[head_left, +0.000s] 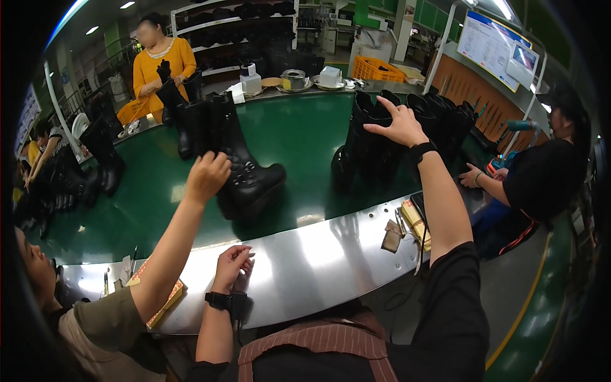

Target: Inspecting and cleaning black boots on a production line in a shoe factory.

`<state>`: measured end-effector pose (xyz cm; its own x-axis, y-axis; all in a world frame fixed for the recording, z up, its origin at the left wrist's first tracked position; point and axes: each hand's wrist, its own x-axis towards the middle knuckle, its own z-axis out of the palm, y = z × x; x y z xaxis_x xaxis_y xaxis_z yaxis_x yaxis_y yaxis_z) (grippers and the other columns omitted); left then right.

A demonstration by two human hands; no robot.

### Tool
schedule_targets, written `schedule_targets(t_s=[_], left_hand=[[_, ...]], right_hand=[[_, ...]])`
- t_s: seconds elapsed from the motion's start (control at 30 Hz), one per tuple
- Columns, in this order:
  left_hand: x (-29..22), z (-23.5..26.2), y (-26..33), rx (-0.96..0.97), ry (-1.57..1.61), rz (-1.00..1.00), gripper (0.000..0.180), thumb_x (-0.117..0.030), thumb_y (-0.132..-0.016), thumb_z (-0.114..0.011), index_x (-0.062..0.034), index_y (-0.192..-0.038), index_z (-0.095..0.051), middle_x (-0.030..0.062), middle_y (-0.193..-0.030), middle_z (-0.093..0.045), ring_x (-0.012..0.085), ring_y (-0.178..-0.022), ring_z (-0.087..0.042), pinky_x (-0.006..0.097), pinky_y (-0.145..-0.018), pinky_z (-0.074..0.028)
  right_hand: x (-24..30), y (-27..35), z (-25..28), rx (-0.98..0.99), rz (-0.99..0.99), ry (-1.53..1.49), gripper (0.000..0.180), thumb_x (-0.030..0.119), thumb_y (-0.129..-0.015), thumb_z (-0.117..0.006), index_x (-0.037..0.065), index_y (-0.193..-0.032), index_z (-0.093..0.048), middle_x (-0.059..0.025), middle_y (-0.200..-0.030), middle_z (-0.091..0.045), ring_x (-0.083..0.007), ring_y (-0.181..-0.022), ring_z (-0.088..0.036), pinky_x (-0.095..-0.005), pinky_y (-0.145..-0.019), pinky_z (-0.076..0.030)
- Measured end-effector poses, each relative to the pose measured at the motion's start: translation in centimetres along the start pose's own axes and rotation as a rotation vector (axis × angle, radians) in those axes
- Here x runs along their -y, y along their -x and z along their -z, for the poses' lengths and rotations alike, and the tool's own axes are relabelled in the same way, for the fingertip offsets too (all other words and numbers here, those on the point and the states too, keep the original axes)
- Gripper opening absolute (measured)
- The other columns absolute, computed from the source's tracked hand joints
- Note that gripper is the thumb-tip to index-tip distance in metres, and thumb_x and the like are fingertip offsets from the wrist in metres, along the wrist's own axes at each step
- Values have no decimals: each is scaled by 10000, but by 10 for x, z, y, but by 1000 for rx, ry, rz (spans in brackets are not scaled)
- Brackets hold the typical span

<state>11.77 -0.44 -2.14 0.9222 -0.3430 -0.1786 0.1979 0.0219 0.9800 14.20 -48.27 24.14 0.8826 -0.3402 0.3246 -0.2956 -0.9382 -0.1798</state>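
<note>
My right hand (402, 126) is stretched forward over the tall black boots (356, 130) at the right of the green surface. Its thumb and fingers are spread at the boot tops, with no boot gripped; whether they touch is unclear. My left hand (232, 266) hovers low over the metal edge strip, its fingers drawn together and nothing visible in them. Left of centre, a co-worker's hand holds another pair of black boots (245, 162) with buckled straps.
The green conveyor-like table (293, 140) curves across. Its metal edge strip (305, 261) carries yellow paper bundles (415, 223) and a brown cloth piece (391, 235). A person in yellow (168, 60) stands opposite; another (541, 153) works at right. More boots (95, 149) stand left.
</note>
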Motion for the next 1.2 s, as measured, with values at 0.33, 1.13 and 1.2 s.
schedule_targets(t_s=[0.33, 1.13, 1.2], left_hand=[[3, -2, 3, -9, 10, -46, 218, -146, -950, -611, 22, -1082, -653, 28, -754, -639, 71, -630, -580, 208, -577, -479], [-113, -110, 63, -16, -256, -597, 432, -56, -876, -686, -9, -1282, -546, 126, -1135, -678, 199, -1051, -637, 310, -911, -482], [-104, -100, 61, -98, -192, -588, 347, -59, -906, -660, -1, -1239, -579, 106, -1101, -693, 164, -1022, -635, 294, -893, -479]], right_hand=[[24, -20, -11, 142, 10, 182, 795, 704, -769, -619, 205, -1378, -513, -174, -1231, -633, -390, -1192, -548, -460, -996, -456], [110, 223, 57, -345, 776, -416, 717, 115, -646, -825, 98, -1315, -566, -84, -926, -649, -249, -772, -571, -338, -675, -494], [101, 221, 49, -524, 854, -377, 674, 24, -640, -795, 113, -1280, -605, -51, -807, -571, -232, -711, -520, -337, -636, -461]])
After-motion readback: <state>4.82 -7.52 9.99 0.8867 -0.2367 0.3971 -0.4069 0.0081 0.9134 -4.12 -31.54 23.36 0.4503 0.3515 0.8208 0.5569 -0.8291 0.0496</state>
